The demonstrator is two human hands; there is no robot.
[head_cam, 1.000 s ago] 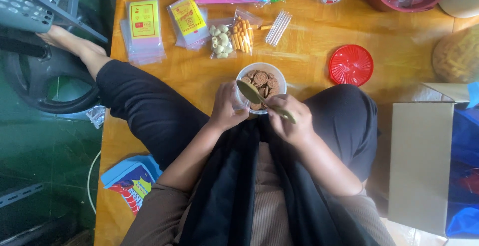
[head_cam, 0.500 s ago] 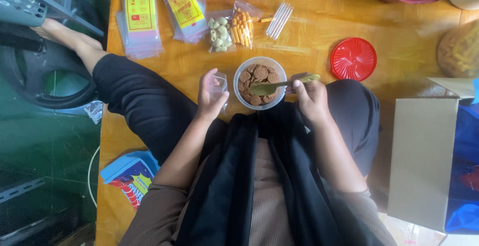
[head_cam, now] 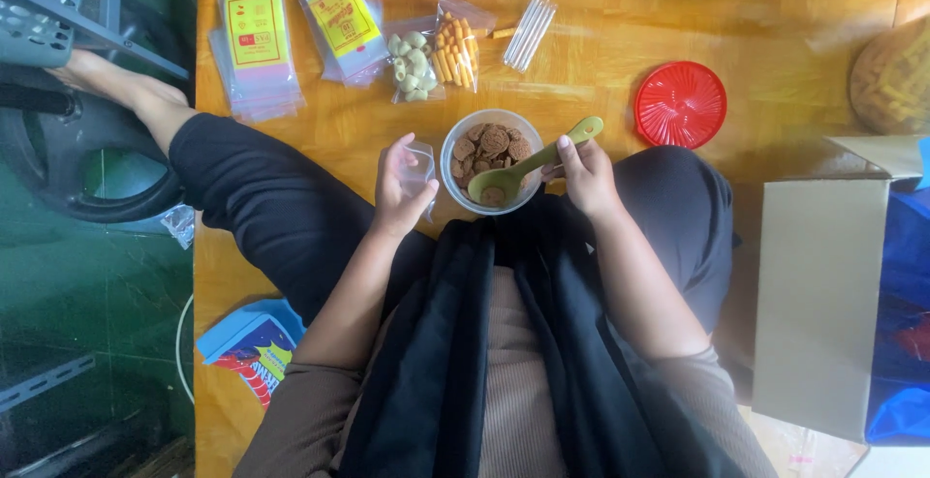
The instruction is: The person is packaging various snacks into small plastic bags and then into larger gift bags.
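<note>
While the right hand [head_cam: 584, 176] clenches the handle of a green spoon [head_cam: 528, 166], its bowl dips into the clear tub [head_cam: 491, 160] just to the left of that grip, resting on a heap of round brown biscuits [head_cam: 494, 143]. Left hand [head_cam: 400, 187] pinches a small clear bag [head_cam: 420, 170], held upright just beside the tub's rim, mouth barely parted from what I can see. Risk here: a loaded spoon could tip biscuits onto the lap or the floor, because that bag opening looks narrow and floppy, and the tub sits wedged between the knees rather than flat. Beyond the grip, further out on the wooden floor [head_cam: 581, 61], the tub's red lid [head_cam: 680, 104] lies off, well apart to the right. Ahead of the left hand, two filled packets hold pale sweets [head_cam: 411, 66] and orange sticks [head_cam: 453, 50]; stacks of yellow-labelled empty bags [head_cam: 254, 47] lie further left. A cardboard box [head_cam: 823, 294] stands open right of the right forearm.
</note>
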